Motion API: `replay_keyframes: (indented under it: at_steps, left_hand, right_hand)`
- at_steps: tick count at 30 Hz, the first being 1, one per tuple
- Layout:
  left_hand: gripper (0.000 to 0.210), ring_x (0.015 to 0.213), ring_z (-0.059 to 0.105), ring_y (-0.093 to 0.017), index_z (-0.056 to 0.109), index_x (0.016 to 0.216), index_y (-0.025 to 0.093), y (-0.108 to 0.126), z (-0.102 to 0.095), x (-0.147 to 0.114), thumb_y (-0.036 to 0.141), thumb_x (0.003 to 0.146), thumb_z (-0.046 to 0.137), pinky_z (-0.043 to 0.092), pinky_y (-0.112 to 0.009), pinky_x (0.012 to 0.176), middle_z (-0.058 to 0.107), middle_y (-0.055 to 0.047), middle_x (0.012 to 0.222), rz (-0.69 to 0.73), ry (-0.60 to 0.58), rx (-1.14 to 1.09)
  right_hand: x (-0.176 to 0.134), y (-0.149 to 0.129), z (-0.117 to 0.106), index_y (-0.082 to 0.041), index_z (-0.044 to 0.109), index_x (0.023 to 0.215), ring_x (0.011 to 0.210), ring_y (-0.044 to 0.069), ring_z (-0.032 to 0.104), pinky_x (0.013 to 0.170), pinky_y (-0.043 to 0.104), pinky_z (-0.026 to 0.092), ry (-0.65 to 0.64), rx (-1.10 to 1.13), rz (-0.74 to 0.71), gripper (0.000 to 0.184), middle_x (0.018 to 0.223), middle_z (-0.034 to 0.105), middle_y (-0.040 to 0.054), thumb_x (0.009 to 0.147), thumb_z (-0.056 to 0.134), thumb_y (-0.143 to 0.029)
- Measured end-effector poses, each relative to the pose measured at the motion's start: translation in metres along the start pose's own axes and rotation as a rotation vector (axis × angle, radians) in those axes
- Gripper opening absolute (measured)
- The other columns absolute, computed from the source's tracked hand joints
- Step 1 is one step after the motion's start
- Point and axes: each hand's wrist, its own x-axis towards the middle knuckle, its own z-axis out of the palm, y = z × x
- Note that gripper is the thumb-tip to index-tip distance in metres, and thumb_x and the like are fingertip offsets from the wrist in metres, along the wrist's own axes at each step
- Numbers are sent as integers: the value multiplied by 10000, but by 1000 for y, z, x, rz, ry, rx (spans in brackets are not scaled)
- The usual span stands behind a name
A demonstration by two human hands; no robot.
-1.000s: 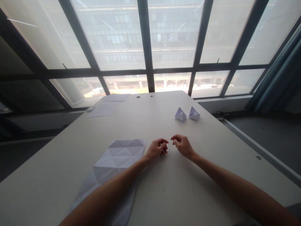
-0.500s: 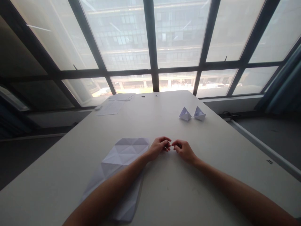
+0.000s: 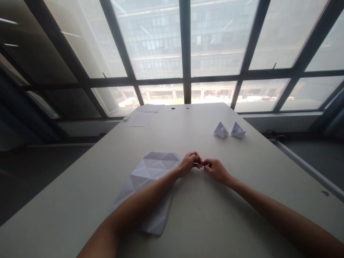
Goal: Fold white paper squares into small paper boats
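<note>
My left hand [image 3: 191, 164] and my right hand [image 3: 216, 170] meet just above the table, their fingertips touching or nearly so. Both have curled fingers, and I see nothing held in either. Under my left forearm lies a creased sheet of white paper [image 3: 154, 166], marked with a pattern of triangular folds. The forearm hides part of this sheet. Farther off, ahead of my right hand, stand two small folded paper shapes, a left one [image 3: 220, 130] and a right one [image 3: 238, 130], both with pointed tops.
The white table [image 3: 188, 136] stretches toward large dark-framed windows [image 3: 161, 39]. Flat white sheets [image 3: 138, 119] lie at its far left, with a small pale object [image 3: 126, 118] beside them. A dark mark [image 3: 325, 193] shows near the right edge.
My hands have come together, closing the small gap between their fingertips. The view has turned slightly left, so everything appears farther right. The papers stay in place on the table.
</note>
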Motion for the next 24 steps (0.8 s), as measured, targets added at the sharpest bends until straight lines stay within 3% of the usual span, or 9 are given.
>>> replay_keyframes:
  at_steps: [5, 9, 13, 17, 20, 24]
  left_hand:
    - [24, 596, 602, -136, 470, 653, 162, 18, -5, 6, 173, 667, 453, 452, -247, 567, 618, -36, 692, 128, 10, -34]
    - [17, 584, 581, -127, 468, 658, 167, 40, -7, 7, 169, 663, 452, 448, -241, 560, 604, -26, 687, 231, 66, -76]
    - [36, 600, 581, -121, 472, 661, 168, 57, -19, 0, 154, 652, 440, 439, -221, 559, 605, -22, 685, 283, 142, -17]
    - [63, 596, 590, -125, 477, 637, 167, 57, -51, -18, 137, 646, 423, 455, -229, 573, 613, -19, 665, 277, 253, 253]
    - [130, 559, 584, -127, 503, 631, 171, 48, -81, -36, 126, 660, 384, 442, -227, 537, 619, -14, 631, 266, 419, 646]
    - [184, 571, 552, -129, 574, 616, 166, 35, -108, -57, 99, 680, 415, 415, -236, 577, 599, -3, 588, 292, 538, 818]
  right_hand:
    - [31, -1, 14, -178, 676, 782, 651, 168, 584, 635, 261, 409, -11, -72, -31, 163, 723, 683, 34, 775, 514, -163]
    - [65, -9, 52, -152, 643, 876, 664, 176, 559, 626, 278, 413, 23, -118, -45, 131, 791, 660, 62, 790, 554, -195]
    - [95, -26, 90, -136, 635, 903, 850, 216, 560, 726, 307, 442, 21, -95, -132, 137, 923, 644, 94, 790, 567, -169]
    - [112, -40, 108, -170, 650, 863, 907, 223, 536, 811, 329, 438, -26, -96, -235, 136, 915, 632, 62, 743, 680, -227]
    - [113, -46, 111, -186, 678, 803, 891, 215, 537, 835, 326, 428, -84, -146, -262, 94, 868, 624, 55, 731, 714, -235]
    - [106, -49, 115, -190, 717, 906, 968, 220, 543, 887, 319, 420, -2, -136, -248, 166, 962, 634, 82, 743, 703, -164]
